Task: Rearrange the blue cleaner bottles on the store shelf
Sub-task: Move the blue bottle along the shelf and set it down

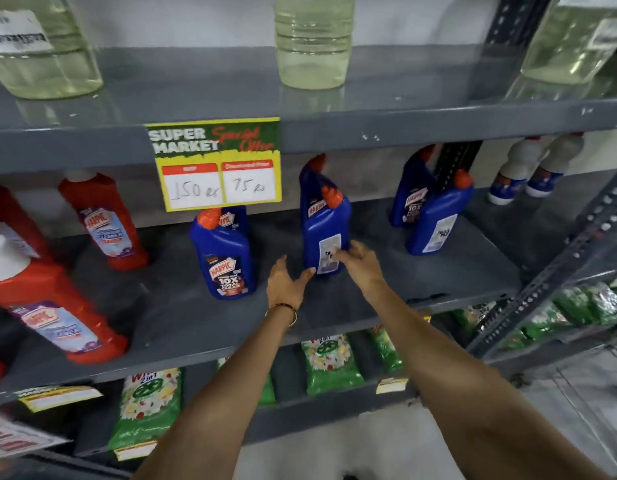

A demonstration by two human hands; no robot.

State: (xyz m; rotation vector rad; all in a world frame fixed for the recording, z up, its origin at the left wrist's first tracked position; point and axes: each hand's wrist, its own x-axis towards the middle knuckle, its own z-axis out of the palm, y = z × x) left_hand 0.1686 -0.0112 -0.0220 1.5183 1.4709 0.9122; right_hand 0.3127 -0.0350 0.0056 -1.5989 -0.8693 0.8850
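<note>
Several blue cleaner bottles with orange caps stand in pairs on the grey middle shelf [196, 323]. The left front bottle [227, 258] shows its front label. The middle front bottle [324, 233] shows its back label, with another blue bottle [312, 178] behind it. At the right stand two more blue bottles [435, 220]. My left hand [286, 282] is open, its fingertips touching the middle bottle's lower left corner. My right hand [360, 261] is open, fingers resting on that bottle's lower right side and label.
Red cleaner bottles [106, 220] stand at the left of the same shelf, white bottles [528, 171] at the far right. A price sign [217, 164] hangs from the shelf above, which holds clear jugs [314, 39]. Green detergent packs [329, 362] lie on the shelf below.
</note>
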